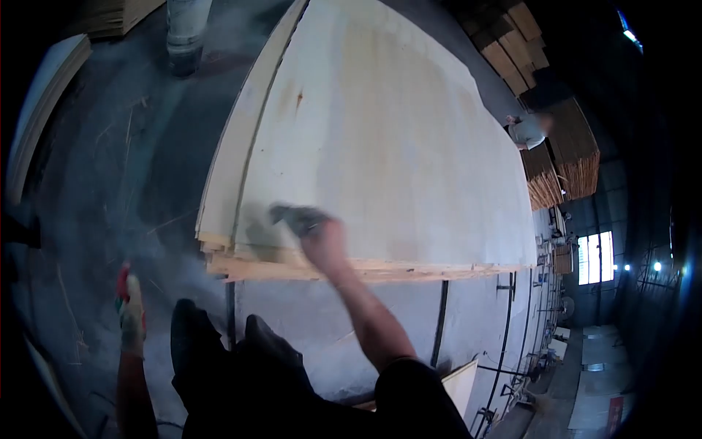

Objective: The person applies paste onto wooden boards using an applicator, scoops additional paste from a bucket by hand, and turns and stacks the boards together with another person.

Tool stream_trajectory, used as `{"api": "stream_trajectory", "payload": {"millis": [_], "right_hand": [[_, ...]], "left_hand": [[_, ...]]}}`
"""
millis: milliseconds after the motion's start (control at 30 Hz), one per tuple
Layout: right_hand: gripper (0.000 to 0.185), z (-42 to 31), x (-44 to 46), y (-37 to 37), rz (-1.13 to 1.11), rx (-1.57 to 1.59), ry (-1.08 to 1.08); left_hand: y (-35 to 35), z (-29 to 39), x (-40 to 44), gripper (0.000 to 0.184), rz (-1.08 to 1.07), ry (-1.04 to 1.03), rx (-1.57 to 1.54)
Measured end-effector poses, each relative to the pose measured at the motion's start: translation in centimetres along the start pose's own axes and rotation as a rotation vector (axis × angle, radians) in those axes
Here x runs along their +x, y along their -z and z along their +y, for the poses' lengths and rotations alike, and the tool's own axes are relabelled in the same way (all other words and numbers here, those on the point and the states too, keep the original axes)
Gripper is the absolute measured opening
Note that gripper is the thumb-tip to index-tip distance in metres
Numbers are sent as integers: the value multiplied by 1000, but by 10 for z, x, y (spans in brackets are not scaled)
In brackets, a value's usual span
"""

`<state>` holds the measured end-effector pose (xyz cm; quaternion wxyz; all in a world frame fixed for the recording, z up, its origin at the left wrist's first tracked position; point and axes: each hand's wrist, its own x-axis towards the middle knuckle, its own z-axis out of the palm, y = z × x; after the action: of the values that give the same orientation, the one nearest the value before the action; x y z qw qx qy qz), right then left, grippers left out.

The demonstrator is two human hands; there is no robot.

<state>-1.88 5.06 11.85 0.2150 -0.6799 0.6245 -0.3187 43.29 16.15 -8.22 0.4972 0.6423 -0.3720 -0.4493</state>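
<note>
My right hand [324, 242] reaches over the near edge of a large stack of thin pale wood sheets [395, 154]. A dark grey, blurred object [296, 217] is at its fingers, close to the top sheet; I cannot make out its kind. The fingers look closed around it. My left hand [132, 314] hangs low at the left, away from the stack, above the floor. It appears to wear a pale glove with red and green patches. How its fingers lie, and whether they hold anything, is unclear.
A pale sheet stack [47, 110] stands at the far left. A grey cylindrical post [186, 36] rises at the top left. Wood scraps litter the grey floor [110, 183]. Another person [528, 132] is beyond the stack, near brown sheet piles [574, 150].
</note>
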Motion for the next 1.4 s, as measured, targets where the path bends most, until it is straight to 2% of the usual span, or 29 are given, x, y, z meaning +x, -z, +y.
{"api": "stream_trajectory", "payload": {"millis": [33, 67, 133, 200, 233, 300, 333, 400, 433, 533, 567, 667, 700, 767, 833, 867, 900, 933, 1000, 1067, 1133, 1167, 1200, 1233, 1267, 1300, 1333, 1367, 1400], "right_hand": [[23, -5, 9, 15, 129, 93, 22], [20, -3, 14, 33, 144, 101, -159], [22, 22, 21, 58, 267, 83, -270], [24, 6, 36, 65, 451, 519, -471], [23, 4, 48, 66, 471, 533, -513], [21, 10, 51, 55, 527, 637, -628], [21, 18, 47, 45, 549, 632, -650], [21, 27, 33, 29, 548, 836, -701], [26, 26, 26, 18, 581, 894, -731], [31, -20, 37, 3, 662, 1018, -722], [35, -42, 47, -2, 685, 1007, -701], [35, -41, 69, -22, 751, 1037, -676], [35, -39, 82, -32, 756, 1053, -684], [40, -37, 120, -54, 783, 1018, -667], [38, -47, 146, -70, 801, 1038, -686], [36, -46, 174, -79, 816, 1041, -724], [35, -43, 213, -89, 675, 679, -653], [30, -44, 253, -90, 738, 1059, -670], [26, -47, 350, -102, 615, 1057, -610], [22, -49, 453, -110, 404, 997, -507], [23, -95, 574, -105, 237, 716, -334], [23, -117, 631, -109, 205, 830, -236], [23, -142, 686, -110, 112, 850, -233], [23, -160, 741, -115, 19, 868, -230], [24, -171, 809, -128, -100, 884, -108], [25, -175, 866, -146, -212, 896, 7], [24, -177, 921, -173, -366, 970, -24], [24, -178, 977, -205, -505, 1037, -59], [23, -159, 1028, -265, -468, 728, 106]], "left_hand": [[21, -1, -18, 46, 47, 80, -118], [44, 10, -37, 47, 101, 169, -238], [81, 35, -47, 48, 36, 276, -253], [113, 37, -33, 47, 103, 343, -307], [125, 27, -6, 47, 71, 329, -311], [153, 17, 41, 49, 160, 288, -115], [161, 22, 68, 49, 135, 296, -100], [158, 48, 121, 49, -56, 273, -107], [160, 46, 152, 49, -72, 269, -92], [128, 54, 281, 43, -157, 122, -64], [98, 78, 312, 41, -205, 37, 39], [-1, 175, 383, 35, -307, -148, 347], [-28, 202, 404, 35, -309, -152, 365], [-69, 238, 450, 33, -473, -61, 355], [-80, 223, 469, 34, -507, -112, 412], [-88, 216, 493, 35, -550, -140, 467], [-92, 205, 514, 35, -575, -150, 472], [-94, 192, 538, 34, -588, -161, 471], [-78, 174, 584, 34, -579, -152, 795], [-51, 187, 616, 35, -659, 48, 938], [9, 137, 659, 34, -774, -202, 1241], [12, 136, 663, 32, -481, -67, 1089], [15, 133, 666, 32, -194, 61, 925], [38, 99, 670, 32, -161, 106, 817], [50, 79, 701, 34, -133, 142, 710], [33, 120, 709, 31, -119, 220, 696], [10, 171, 719, 29, -119, 296, 686], [14, 146, 748, 28, -44, 328, 497], [20, 110, 768, 27, 17, 353, 307]]}}
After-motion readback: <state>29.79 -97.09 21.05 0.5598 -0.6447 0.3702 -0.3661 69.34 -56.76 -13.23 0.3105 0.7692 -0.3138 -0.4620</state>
